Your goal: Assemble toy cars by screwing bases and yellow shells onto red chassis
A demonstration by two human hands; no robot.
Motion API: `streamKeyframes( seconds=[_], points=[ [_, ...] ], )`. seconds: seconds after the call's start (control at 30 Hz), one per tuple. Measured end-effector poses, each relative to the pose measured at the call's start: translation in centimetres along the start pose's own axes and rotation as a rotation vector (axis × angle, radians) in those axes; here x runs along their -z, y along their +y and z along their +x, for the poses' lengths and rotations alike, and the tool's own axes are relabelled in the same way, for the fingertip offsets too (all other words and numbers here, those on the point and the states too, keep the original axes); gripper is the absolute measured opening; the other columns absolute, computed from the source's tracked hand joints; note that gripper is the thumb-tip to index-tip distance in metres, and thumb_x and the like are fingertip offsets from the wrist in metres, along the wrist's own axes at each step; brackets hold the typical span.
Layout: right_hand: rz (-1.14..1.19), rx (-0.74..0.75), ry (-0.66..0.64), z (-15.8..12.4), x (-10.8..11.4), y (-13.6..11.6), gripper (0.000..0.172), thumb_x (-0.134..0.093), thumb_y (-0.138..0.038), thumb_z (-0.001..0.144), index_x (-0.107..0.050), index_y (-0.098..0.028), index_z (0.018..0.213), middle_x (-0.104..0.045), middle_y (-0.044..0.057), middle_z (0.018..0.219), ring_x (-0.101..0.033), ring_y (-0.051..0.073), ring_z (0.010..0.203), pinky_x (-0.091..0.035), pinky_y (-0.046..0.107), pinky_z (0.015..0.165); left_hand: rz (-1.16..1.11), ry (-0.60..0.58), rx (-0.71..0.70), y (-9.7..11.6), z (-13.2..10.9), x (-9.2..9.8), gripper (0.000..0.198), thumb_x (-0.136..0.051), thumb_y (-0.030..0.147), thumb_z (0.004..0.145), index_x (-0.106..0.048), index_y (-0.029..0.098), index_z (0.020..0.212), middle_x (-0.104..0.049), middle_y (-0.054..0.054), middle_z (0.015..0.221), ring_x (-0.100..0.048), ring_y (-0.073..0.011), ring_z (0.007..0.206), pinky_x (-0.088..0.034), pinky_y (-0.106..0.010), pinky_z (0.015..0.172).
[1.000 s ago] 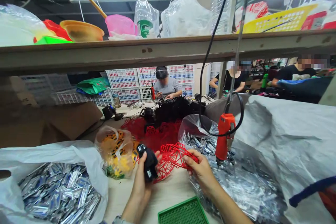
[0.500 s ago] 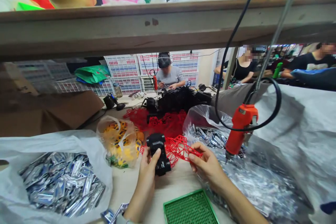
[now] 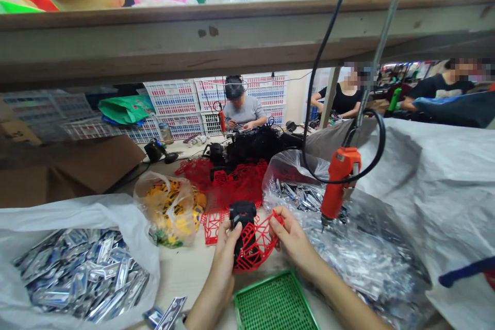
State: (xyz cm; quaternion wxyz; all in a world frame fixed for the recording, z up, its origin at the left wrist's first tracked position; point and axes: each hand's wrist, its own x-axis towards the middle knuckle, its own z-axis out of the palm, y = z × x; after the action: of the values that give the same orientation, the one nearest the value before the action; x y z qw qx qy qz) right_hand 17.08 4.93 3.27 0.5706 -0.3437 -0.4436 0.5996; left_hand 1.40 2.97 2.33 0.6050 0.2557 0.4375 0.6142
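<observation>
Two hands worked at lower centre of frame: left hand (image 3: 225, 250) closed round black car-shaped piece (image 3: 243, 211), thumb on top; right hand (image 3: 290, 232) pinched edge of red lattice (image 3: 262, 253), which overlapped the piece's lower part; green tray (image 3: 275, 303) sat bottom centre, orange screwdriver (image 3: 338, 180) hung right of centre

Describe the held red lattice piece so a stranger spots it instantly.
Below the long shelf beam, find the red pile. Nearer the camera, the right hand pinches the red lattice piece, which partly hides a black object; unlike the pile, it is held.
</observation>
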Motion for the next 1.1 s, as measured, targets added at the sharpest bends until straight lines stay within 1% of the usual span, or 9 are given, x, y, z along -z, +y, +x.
streamKeyframes(
  seconds=[0.17, 0.27, 0.33, 0.43, 0.53, 0.67, 0.77, 0.97, 1.1],
  points=[
    [0.044, 0.055, 0.064, 0.3, 0.1, -0.2, 0.062, -0.095, -0.065, 0.058, -0.06, -0.022, 0.085, -0.06, -0.007, 0.064, -0.05, 0.007, 0.053, -0.04, 0.02, 0.048, -0.046, 0.021, 0.019, -1.7, 0.9, 0.1, 0.052, -0.091, 0.046, 0.068, -0.068, 0.024, 0.11, -0.078, -0.002, 0.089, -0.077, -0.0216, 0.077, -0.063, -0.033, 0.071],
    [0.13, 0.049, 0.109, 0.3, 0.1, -0.9, 0.064, -0.095, -0.065, 0.058, -0.055, -0.023, 0.085, -0.059, -0.009, 0.059, -0.052, 0.007, 0.05, -0.043, 0.019, 0.047, -0.145, 0.037, -0.029, -1.3, 1.2, 0.1, 0.053, -0.087, 0.047, 0.076, -0.066, 0.024, 0.12, -0.079, -0.008, 0.112, -0.078, -0.0257, 0.101, -0.063, -0.037, 0.085],
    [0.199, 0.036, 0.139, 0.2, 0.0, -1.3, 0.065, -0.095, -0.064, 0.059, -0.053, -0.023, 0.086, -0.064, -0.008, 0.065, -0.059, 0.007, 0.056, -0.052, 0.019, 0.055, -0.2, 0.021, -0.087, -0.8, 1.1, 0.1, 0.057, -0.08, 0.052, 0.084, -0.061, 0.027, 0.131, -0.074, -0.012, 0.131, -0.074, -0.0265, 0.114, -0.062, -0.038, 0.092],
    [0.269, -0.022, 0.142, -0.2, -0.7, -1.3, 0.065, -0.099, -0.059, 0.057, -0.055, -0.022, 0.087, -0.069, -0.006, 0.073, -0.067, 0.008, 0.064, -0.06, 0.021, 0.066, -0.199, 0.012, -0.172, -0.6, 0.9, 0.1, 0.07, -0.073, 0.063, 0.087, -0.05, 0.029, 0.144, -0.067, -0.016, 0.142, -0.071, -0.0262, 0.119, -0.06, -0.038, 0.096],
    [0.328, -0.121, 0.105, -0.8, -1.7, -1.0, 0.061, -0.101, -0.052, 0.057, -0.058, -0.02, 0.086, -0.07, -0.004, 0.072, -0.069, 0.009, 0.063, -0.062, 0.021, 0.065, -0.127, 0.016, -0.259, -1.3, 0.6, 0.0, 0.088, -0.079, 0.07, 0.077, -0.043, 0.027, 0.146, -0.068, -0.017, 0.138, -0.071, -0.0265, 0.12, -0.056, -0.037, 0.102],
    [0.374, -0.164, 0.06, -1.4, -2.6, -0.6, 0.061, -0.102, -0.048, 0.057, -0.059, -0.02, 0.089, -0.073, -0.003, 0.08, -0.072, 0.01, 0.065, -0.065, 0.022, 0.068, -0.056, 0.024, -0.378, -1.8, -0.1, -0.3, 0.095, -0.093, 0.061, 0.062, -0.046, 0.028, 0.137, -0.072, -0.012, 0.129, -0.073, -0.025, 0.112, -0.055, -0.035, 0.099],
    [0.29, -0.148, -0.008, -1.3, -2.4, -0.1, 0.057, -0.098, -0.051, 0.063, -0.059, -0.02, 0.091, -0.075, -0.002, 0.084, -0.073, 0.01, 0.067, -0.064, 0.022, 0.067, -0.056, 0.043, -0.331, -1.3, -0.5, -0.6, 0.087, -0.095, 0.056, 0.062, -0.048, 0.029, 0.129, -0.076, -0.007, 0.112, -0.076, -0.0236, 0.093, -0.059, -0.035, 0.084],
    [0.146, -0.113, -0.045, -0.5, -1.2, 0.7, 0.062, -0.093, -0.062, 0.064, -0.053, -0.021, 0.086, -0.066, -0.007, 0.065, -0.059, 0.006, 0.045, -0.049, 0.016, 0.044, -0.111, 0.058, -0.289, -0.7, -0.7, -1.2, 0.083, -0.098, 0.049, 0.06, -0.052, 0.026, 0.125, -0.075, -0.008, 0.113, -0.075, -0.0224, 0.096, -0.059, -0.03, 0.08],
    [0.045, -0.114, -0.061, -0.2, -0.7, 0.4, 0.062, -0.09, -0.064, 0.067, -0.053, -0.021, 0.09, -0.065, -0.006, 0.064, -0.056, 0.007, 0.042, -0.045, 0.017, 0.042, -0.155, 0.049, -0.281, -0.5, -0.3, -1.0, 0.084, -0.097, 0.051, 0.061, -0.051, 0.028, 0.126, -0.075, -0.005, 0.11, -0.075, -0.0205, 0.086, -0.059, -0.031, 0.077]
  ],
)
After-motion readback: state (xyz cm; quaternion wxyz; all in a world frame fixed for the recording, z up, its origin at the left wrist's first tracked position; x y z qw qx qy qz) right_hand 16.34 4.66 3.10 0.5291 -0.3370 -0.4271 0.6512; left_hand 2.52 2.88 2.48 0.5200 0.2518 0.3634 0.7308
